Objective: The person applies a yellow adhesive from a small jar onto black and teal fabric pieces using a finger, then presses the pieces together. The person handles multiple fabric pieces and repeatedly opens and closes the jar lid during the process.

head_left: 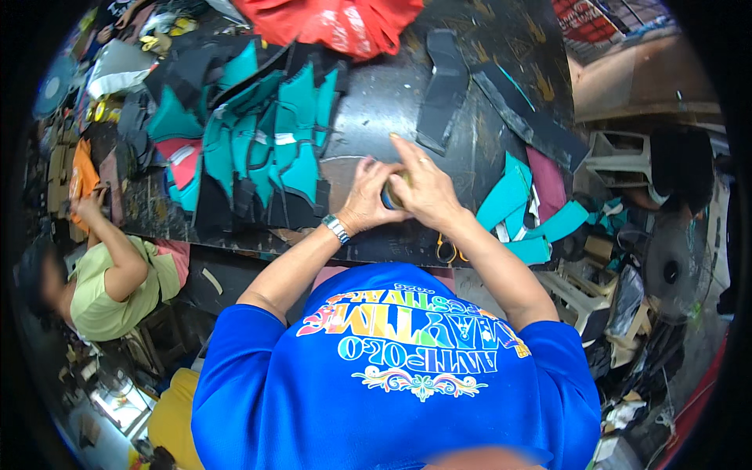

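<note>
My left hand, with a watch on its wrist, is closed round a small round thing above the near part of the dark table. Its surface shows yellowish and blue; it looks like a small can or jar, mostly hidden by my fingers. My right hand, wearing a ring, grips the same thing from the other side, its thumb across the top and its index finger pointing away. Scissors handles lie at the table's near edge, below my right wrist.
Teal and black cut fabric pieces are piled to the left, with more teal pieces on the right. Black strips and a red bag lie farther back. A co-worker sits at left holding orange material.
</note>
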A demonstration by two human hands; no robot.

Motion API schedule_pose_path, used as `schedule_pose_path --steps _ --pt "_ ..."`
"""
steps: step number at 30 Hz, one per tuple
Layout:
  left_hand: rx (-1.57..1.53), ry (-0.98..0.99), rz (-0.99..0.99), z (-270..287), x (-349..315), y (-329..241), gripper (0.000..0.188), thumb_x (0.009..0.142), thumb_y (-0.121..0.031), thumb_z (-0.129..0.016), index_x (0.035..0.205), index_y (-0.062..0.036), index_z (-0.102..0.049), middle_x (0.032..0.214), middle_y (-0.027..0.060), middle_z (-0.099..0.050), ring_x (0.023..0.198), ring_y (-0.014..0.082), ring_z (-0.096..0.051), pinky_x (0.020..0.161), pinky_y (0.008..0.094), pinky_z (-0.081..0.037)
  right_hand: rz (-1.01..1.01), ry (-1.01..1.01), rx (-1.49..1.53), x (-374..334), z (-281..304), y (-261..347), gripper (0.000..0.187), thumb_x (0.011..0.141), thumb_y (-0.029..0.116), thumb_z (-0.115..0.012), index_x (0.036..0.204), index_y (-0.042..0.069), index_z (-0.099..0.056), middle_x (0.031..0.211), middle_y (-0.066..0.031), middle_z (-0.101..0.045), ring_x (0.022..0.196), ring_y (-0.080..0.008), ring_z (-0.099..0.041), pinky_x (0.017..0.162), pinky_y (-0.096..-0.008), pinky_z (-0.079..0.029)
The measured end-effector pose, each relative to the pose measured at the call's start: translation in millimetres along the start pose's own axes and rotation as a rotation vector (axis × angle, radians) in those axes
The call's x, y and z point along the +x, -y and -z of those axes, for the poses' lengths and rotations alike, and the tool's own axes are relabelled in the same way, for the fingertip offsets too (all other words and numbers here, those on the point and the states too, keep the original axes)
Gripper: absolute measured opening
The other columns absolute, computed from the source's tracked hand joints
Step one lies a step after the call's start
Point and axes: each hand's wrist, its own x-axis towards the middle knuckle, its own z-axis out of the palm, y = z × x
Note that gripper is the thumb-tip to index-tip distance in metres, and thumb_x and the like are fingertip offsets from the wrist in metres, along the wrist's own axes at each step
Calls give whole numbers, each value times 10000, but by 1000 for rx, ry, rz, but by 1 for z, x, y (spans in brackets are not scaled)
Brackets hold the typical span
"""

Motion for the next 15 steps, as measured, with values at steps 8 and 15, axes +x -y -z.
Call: schedule_pose_path --steps 8,15 --pt "-869 220 227 48 15 -63 806 658 -254 -911 1326 -32 -519 1219 115 -621 1124 187 -596 970 342 -482 322 260 197 14 90 33 571 961 442 -509 1400 77 -531 1403 -143 -557 1408 -385 -380 1179 -538 -213" --pt "-1648 514 411 64 7 -84 693 786 -445 -708 1325 -55 -514 1136 116 -622 958 188 -642 683 373 -575 430 290 467 23 101 72 554 939 355 -488 1335 -27 -557 1323 -236 -582 1251 -358 -560 1062 -414 -421"
